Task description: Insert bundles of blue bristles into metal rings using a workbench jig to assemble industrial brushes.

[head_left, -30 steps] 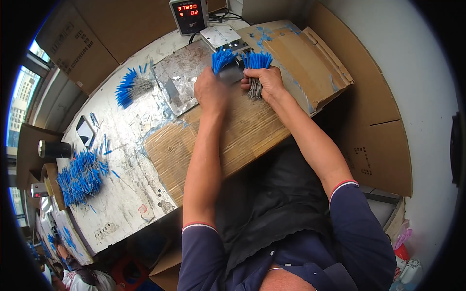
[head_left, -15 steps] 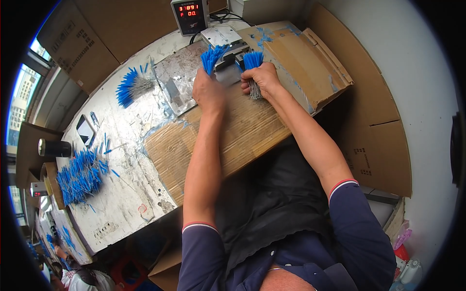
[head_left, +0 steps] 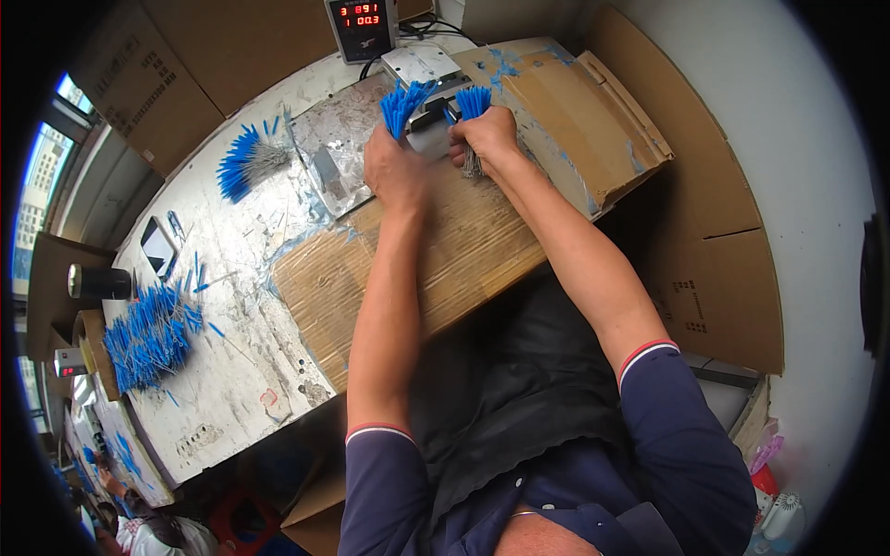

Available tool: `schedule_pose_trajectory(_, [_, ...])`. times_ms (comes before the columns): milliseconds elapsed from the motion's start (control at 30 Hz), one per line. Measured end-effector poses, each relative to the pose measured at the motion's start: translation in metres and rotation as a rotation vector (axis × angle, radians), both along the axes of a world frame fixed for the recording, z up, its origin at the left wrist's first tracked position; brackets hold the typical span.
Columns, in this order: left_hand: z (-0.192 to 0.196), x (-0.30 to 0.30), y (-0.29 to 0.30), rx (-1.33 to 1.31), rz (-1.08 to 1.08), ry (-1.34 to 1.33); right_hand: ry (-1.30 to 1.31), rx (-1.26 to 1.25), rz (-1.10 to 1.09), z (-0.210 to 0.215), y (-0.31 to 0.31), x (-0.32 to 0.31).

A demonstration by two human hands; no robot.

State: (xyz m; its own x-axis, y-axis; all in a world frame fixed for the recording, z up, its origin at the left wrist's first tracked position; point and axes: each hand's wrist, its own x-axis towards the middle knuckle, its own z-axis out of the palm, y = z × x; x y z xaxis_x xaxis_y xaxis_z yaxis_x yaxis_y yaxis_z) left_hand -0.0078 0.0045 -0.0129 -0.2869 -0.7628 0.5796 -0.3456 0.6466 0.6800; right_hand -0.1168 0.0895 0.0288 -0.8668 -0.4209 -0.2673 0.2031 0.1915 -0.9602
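Note:
My left hand is closed around a bundle of thin wires with blue ends, blue ends up. My right hand grips a second such bundle; its bare grey wires show below the fist. Between the two bundles sits a small metal device with a black part. Whether either bundle touches it, I cannot tell. More blue-ended wires lie fanned out left of my left hand. A larger heap of them covers the left end of the worktable.
Behind the device stands a box with a red-lit display. Flattened cardboard lies under my forearms, and a taped carton stands at the right. A phone and a dark cylinder lie left. Another person is at lower left.
My right hand has shifted a little left and away from me, closer to the device, with its bundle. My left hand stays nearly in place. The red digits have changed.

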Motion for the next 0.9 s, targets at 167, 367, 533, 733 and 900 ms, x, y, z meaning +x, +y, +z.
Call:
schedule_pose_trajectory(167, [-0.001, -0.001, -0.005, -0.107, -0.004, 0.04, -0.084, -0.164, -0.032, 0.002, 0.003, 0.004])
schedule_pose_trajectory(367, [0.005, 0.002, 0.003, 0.013, -0.055, -0.07, -0.228, -0.292, -0.016, 0.005, 0.015, 0.01])
schedule_pose_trajectory(533, [0.005, 0.001, 0.002, 0.033, -0.118, -0.111, -0.234, -0.362, -0.002, -0.003, 0.024, 0.008])
schedule_pose_trajectory(733, [0.007, 0.002, 0.003, 0.056, -0.136, -0.132, -0.183, -0.345, 0.036, -0.005, 0.029, 0.008])
schedule_pose_trajectory(900, [0.006, 0.002, 0.003, -0.025, -0.17, -0.115, -0.155, -0.34, 0.036, -0.006, 0.035, 0.009])
